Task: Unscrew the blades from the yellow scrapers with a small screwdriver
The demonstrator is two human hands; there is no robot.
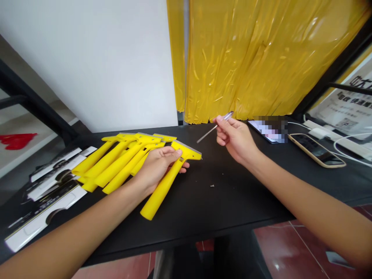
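Note:
My left hand is closed around the neck of a yellow scraper, thumb on its head. The scraper's wide head, with a grey strip along its top edge, points away from me and its handle slants down toward the table's front. In my right hand is a screwdriver with a clear handle, pinched between thumb and fingers. Its thin shaft points down and left, apart from the scraper head. A small screw lies on the black table. Several more yellow scrapers lie in a pile beside my left hand.
White and black boxes lie at the table's left. On the right are a phone with a lit screen, a phone in a tan case and a white power strip with cables. A white panel and yellow plastic sheeting stand behind.

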